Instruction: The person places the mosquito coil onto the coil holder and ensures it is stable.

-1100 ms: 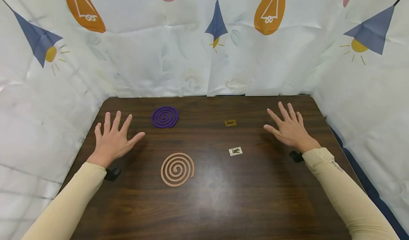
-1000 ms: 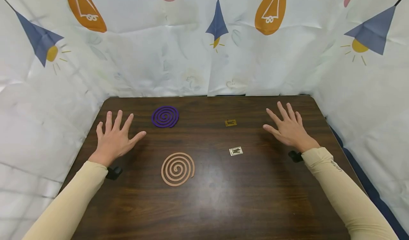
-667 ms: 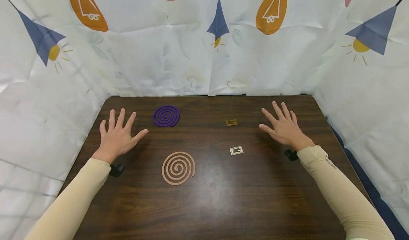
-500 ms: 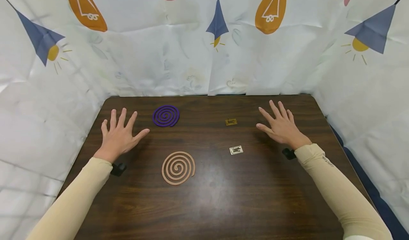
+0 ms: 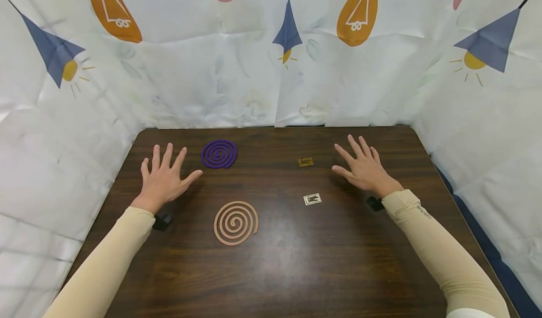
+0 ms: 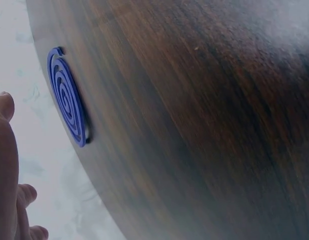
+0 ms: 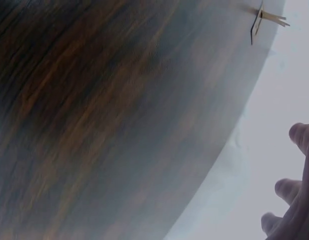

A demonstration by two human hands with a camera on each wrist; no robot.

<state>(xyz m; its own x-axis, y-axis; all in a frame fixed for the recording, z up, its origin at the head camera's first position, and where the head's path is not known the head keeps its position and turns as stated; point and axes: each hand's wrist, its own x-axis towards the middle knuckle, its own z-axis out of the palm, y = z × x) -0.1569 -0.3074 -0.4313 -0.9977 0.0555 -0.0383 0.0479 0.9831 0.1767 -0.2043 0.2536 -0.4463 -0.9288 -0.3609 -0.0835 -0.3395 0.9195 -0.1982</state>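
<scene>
A purple mosquito coil lies flat near the back of the table, and a tan mosquito coil lies closer to the front. To their right are two small metal coil stands, a gold one at the back and a silver one nearer. My left hand hovers left of the purple coil, fingers spread, holding nothing. My right hand hovers right of the gold stand, its fingers likewise spread. In the right wrist view a stand shows a raised tongue; the left wrist view catches the purple coil.
The dark wood-grain table has rounded back corners. White printed cloth hangs behind it and along both sides. A small black wrist camera sits on the left wrist, another on the right.
Both hands have drifted inward, the left one rightward toward the purple coil and the right one leftward toward the gold stand. The coils and stands lie where they were.
</scene>
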